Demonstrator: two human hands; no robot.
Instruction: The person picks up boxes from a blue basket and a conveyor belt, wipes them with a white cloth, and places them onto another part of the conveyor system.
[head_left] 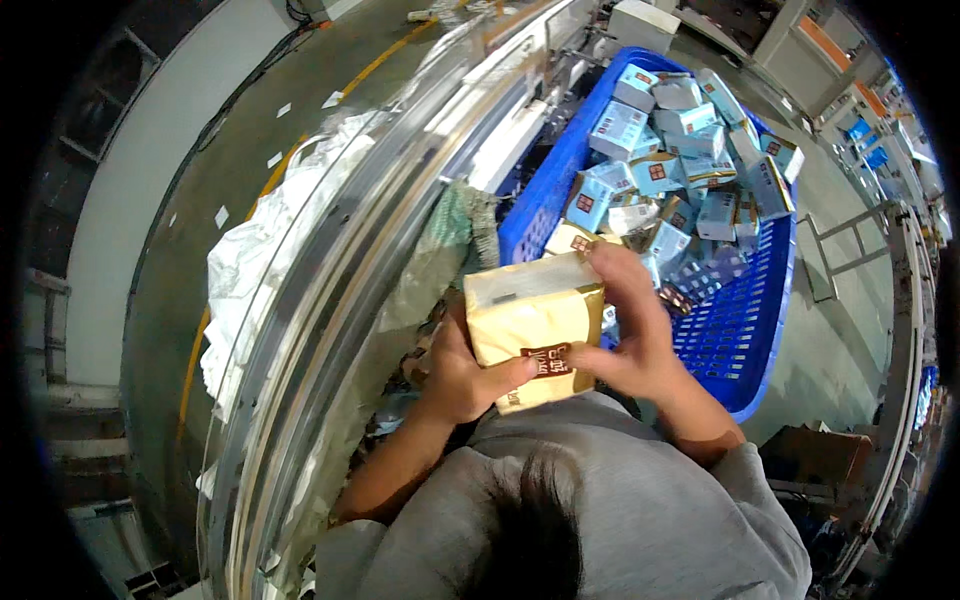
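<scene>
on a grey-green floor (845, 345) stands a blue perforated plastic basket (556, 172), and just beside it the left hand (460, 370) and right hand (638, 325) clasp between them a yellow film-wrapped block-shaped pack (500, 338) that might crumple if squeezed unevenly

Yellow, block-shaped, plastic-wrapped pack (500, 335): pale characters on a dark brown rectangular label (550, 361) on its front; smaller brown print (516, 398) near the lower left corner.
Light-blue box-shaped packs (612, 132) in the blue plastic basket (542, 190): dark square emblems on several; finer lettering too small to read.
</scene>
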